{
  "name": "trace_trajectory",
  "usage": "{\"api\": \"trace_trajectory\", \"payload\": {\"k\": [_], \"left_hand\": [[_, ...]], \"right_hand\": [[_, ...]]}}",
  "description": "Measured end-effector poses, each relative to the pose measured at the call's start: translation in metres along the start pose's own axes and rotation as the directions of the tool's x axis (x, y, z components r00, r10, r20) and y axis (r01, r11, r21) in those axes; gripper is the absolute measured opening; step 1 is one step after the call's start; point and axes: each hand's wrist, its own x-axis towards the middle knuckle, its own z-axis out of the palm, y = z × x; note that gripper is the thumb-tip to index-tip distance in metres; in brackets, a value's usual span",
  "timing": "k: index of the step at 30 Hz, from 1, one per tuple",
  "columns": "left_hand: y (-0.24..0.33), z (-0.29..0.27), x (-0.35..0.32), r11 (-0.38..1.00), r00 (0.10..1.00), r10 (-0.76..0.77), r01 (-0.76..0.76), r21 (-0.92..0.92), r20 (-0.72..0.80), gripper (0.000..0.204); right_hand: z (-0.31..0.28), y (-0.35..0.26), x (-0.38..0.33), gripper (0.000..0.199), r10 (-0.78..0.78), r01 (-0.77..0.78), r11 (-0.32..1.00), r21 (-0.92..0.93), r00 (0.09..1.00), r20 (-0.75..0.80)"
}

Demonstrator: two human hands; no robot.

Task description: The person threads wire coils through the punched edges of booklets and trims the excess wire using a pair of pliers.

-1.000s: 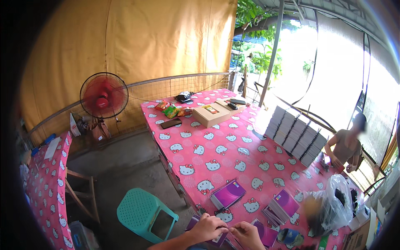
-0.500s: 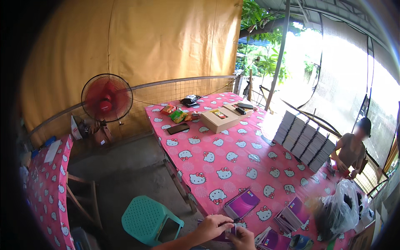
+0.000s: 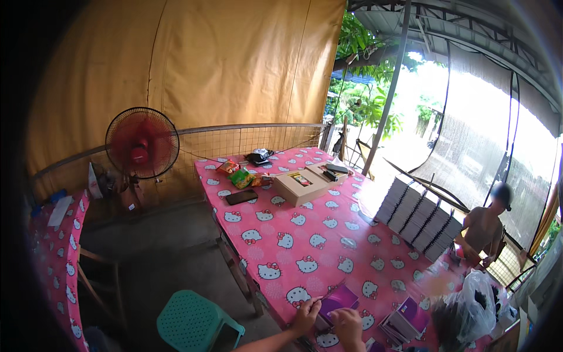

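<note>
At the table's near edge, a stack of purple-covered notebooks (image 3: 345, 297) lies between my two hands. My left hand (image 3: 306, 317) is at the stack's left edge, fingers pinched together; what they hold is too small to make out. My right hand (image 3: 348, 326) bends over the stack's near edge with its fingers curled in, and its fingertips are hidden. To the right sits a fanned pile of purple notebooks (image 3: 406, 320), and part of another purple cover shows below it at the frame's bottom.
The pink patterned table (image 3: 311, 240) carries spiral-bound book stacks (image 3: 417, 218), cardboard boxes (image 3: 302, 186), a phone (image 3: 241, 197), snack packets (image 3: 241, 177) and a clear plastic bag (image 3: 478, 299). A green stool (image 3: 190, 321), a red fan (image 3: 142, 142) and a seated person (image 3: 484, 232) are around it.
My hands have moved apart and up onto the purple notebook stack, from just in front of it, where they held a small pale thing together. The whole view has shifted slightly.
</note>
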Motion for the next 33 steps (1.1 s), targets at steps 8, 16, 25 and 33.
{"api": "trace_trajectory", "payload": {"k": [8,16,25,33], "left_hand": [[0.021,0.015,-0.004,0.999,0.992,-0.003,-0.003,-0.046,-0.124,0.027],[0.007,0.038,0.000,0.997,0.926,0.074,-0.072,0.018,-0.370,0.030],[0.027,0.024,-0.018,0.969,0.878,0.236,-0.181,0.166,-0.416,0.033],[0.093,0.061,-0.060,0.949,0.935,0.306,-0.314,-0.017,-0.179,0.052]], "right_hand": [[0.016,0.085,0.042,0.024,0.518,-0.426,0.838,0.341,0.818,-0.251],[0.052,0.109,0.033,0.030,0.658,-0.368,0.652,0.663,0.710,-0.253],[-0.100,0.014,0.008,0.024,0.022,-0.087,0.984,-0.156,0.926,-0.377],[-0.217,0.050,-0.129,0.037,0.553,-0.608,0.740,-0.287,0.793,-0.254]]}}
